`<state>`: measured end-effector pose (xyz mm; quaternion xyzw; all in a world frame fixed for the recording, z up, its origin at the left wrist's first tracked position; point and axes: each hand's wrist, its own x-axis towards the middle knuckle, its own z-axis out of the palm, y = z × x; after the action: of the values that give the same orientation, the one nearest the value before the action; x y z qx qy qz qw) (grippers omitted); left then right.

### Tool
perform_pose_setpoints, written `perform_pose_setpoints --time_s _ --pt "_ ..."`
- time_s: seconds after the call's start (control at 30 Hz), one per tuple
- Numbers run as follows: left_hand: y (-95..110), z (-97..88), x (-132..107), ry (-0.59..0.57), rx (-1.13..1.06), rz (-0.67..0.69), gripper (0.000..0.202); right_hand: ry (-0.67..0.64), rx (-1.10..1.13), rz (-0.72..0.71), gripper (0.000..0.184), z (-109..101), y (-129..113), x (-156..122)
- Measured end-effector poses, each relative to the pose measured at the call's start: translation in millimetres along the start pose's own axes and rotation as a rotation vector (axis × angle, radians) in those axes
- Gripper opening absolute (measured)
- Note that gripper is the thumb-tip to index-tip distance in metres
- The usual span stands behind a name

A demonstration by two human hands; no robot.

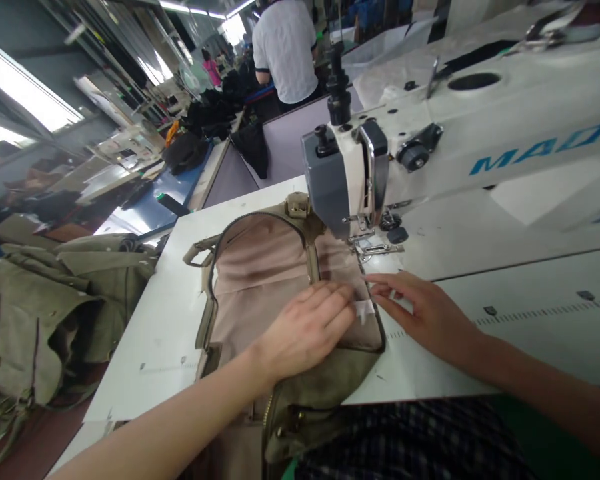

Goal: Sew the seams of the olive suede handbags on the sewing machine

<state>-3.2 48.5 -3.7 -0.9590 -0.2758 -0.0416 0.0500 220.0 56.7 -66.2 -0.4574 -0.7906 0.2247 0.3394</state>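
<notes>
An olive-green bag [325,383] lies unzipped on the sewing machine table, its pinkish-beige lining [260,267] facing up. My left hand [313,327] rests palm down on the lining, fingers stretched out and pressing the cloth. Beside its fingertips, a small white label [364,309] sits near the lining's right edge. My right hand [410,303] is at that edge, thumb and forefinger tips pinched close together on the bag's dark border. Just beyond the fingers is the presser foot [375,250] of the sewing machine [350,153]; the lining's upper right edge reaches it. The needle tip is too small to make out.
More olive-green bags [55,300] are heaped to the left of the white table [145,320]. The machine's arm [480,140] spans the upper right. Farther back, a person in a white shirt [286,53] stands facing away, near benches with dark cloth [210,113].
</notes>
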Motion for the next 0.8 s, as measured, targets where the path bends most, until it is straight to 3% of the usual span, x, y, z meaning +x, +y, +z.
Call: perform_pose_setpoints --time_s 0.13,0.23,0.53,0.7,0.8 --pt "-11.8 -0.9 20.1 -0.137 0.054 -0.208 0.044 -0.007 -0.003 -0.014 0.023 3.1 -4.1 7.0" --pt "-19.4 8.0 24.9 -0.224 0.080 -0.268 0.051 0.014 0.003 0.003 0.025 1.8 -4.7 12.6" --pt "-25.7 20.8 12.9 -0.133 -0.095 -0.269 0.060 -0.091 0.186 0.143 0.033 4.6 4.4 30.7" --pt "-29.3 22.5 12.1 -0.076 -0.240 -0.258 0.070 0.025 -0.124 -0.129 0.025 11.9 9.4 40.9" --pt "-30.5 23.5 12.8 -0.062 -0.282 -0.251 0.071 0.015 -0.178 -0.251 0.024 12.3 10.4 45.7"
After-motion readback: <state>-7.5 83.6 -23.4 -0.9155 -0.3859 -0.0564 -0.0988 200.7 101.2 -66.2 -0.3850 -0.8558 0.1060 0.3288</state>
